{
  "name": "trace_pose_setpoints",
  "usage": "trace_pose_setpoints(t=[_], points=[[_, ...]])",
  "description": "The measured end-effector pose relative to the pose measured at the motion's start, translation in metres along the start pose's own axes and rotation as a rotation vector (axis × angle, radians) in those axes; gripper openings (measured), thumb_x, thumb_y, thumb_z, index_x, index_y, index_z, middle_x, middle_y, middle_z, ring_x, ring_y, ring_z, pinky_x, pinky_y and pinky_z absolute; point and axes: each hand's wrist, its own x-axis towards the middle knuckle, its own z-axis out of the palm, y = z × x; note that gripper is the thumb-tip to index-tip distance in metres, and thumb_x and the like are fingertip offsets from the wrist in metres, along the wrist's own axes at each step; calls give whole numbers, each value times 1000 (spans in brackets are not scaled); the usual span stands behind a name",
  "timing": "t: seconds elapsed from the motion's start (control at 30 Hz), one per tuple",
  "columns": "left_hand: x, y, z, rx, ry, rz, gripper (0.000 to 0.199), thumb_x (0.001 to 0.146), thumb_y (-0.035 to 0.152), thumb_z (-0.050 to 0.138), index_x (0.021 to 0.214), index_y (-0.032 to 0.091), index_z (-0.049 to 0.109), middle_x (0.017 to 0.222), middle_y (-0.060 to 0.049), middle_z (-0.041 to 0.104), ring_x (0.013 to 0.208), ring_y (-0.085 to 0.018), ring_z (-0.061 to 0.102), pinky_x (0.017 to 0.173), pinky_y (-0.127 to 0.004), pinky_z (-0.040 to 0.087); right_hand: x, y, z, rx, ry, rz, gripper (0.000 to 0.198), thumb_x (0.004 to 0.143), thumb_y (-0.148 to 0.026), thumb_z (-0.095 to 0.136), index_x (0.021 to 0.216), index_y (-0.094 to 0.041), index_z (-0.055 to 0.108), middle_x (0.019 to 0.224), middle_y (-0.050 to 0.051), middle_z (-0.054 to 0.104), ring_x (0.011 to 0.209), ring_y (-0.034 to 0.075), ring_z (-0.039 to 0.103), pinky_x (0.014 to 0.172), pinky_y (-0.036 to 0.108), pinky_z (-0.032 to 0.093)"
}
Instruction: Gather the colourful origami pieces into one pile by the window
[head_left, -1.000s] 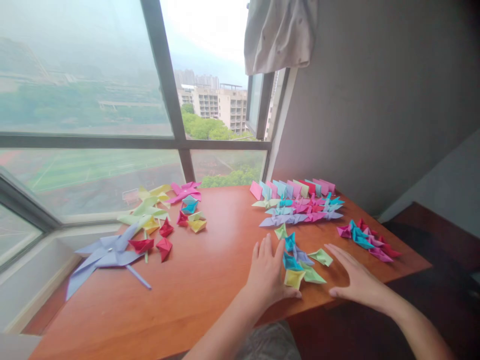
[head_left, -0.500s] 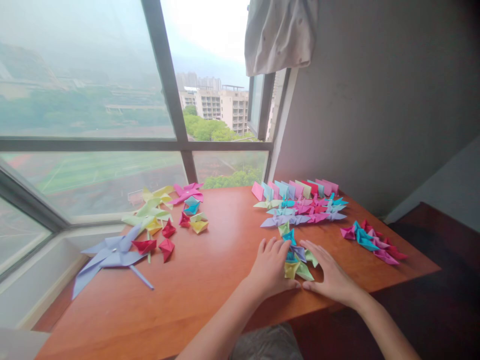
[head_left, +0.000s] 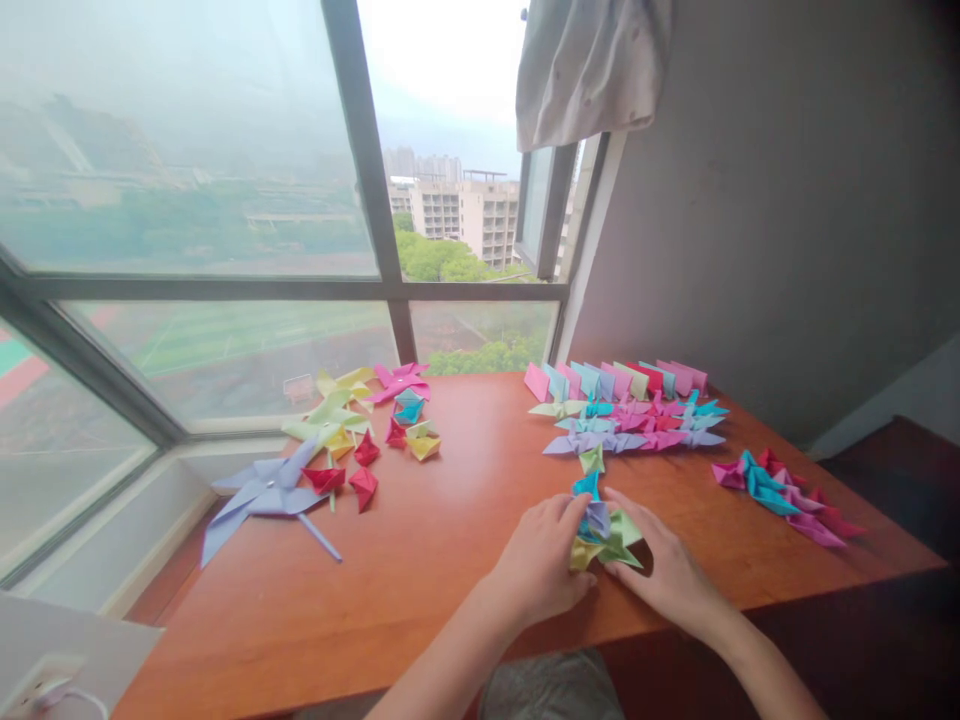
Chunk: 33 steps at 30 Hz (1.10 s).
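Observation:
Folded paper boats in yellow, green, blue and purple lie bunched together near the table's front edge. My left hand (head_left: 541, 560) curls round the left side of this bunch, its fingers against a purple paper boat (head_left: 598, 518) and its thumb close to a yellow paper boat (head_left: 583, 553). From the right, my right hand (head_left: 664, 575) cups a light green paper boat (head_left: 621, 540) between fingers and thumb. A blue paper boat (head_left: 587, 485) and a small green paper boat (head_left: 592, 460) trail off behind. Parts of the bunch are hidden by my fingers.
Rows of folded paper cranes (head_left: 634, 440) and upright folded cards (head_left: 622, 380) stand behind. More pink, red and blue folded papers (head_left: 787, 495) lie right. Paper pinwheels (head_left: 270, 485) and small red boats (head_left: 364, 488) sit left on the wooden table (head_left: 450, 520), beside the window.
My hands have drawn in on the bunch of paper boats, pressing them closer together. The view has turned slightly left.

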Motion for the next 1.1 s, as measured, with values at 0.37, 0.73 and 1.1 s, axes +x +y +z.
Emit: trace_pose_setpoints(t=[0.37, 0.73, 1.1], points=[[-20, -7, -15, -176, 138, -41, 76, 70, 3, 57, 140, 25, 38, 138, -10, 50, 123, -24, 54, 106, -36, 46, 24, -32, 30, 127, 55, -93, 51, 81, -22, 57, 131, -27, 56, 131, 5, 64, 121, 26, 60, 103, 43, 50], [-49, -66, -98, -42, 513, -189, 52, 82, 14, 57, 133, 20, 46, 134, -12, 58, 127, -25, 54, 107, -43, 43, 131, -129, 93, 418, -68, -223, 46, 83, -16, 58, 128, -28, 58, 124, 2, 66, 108, 22, 65, 79, 33, 59], [-62, -141, -195, 255, 641, -474, 53, 75, 27, 62, 126, 16, 54, 129, -15, 61, 125, -34, 54, 107, -50, 42, 253, -229, 138, 500, -192, -220, 36, 94, -37, 61, 123, -16, 58, 123, 6, 61, 105, 24, 62, 88, 43, 54]])
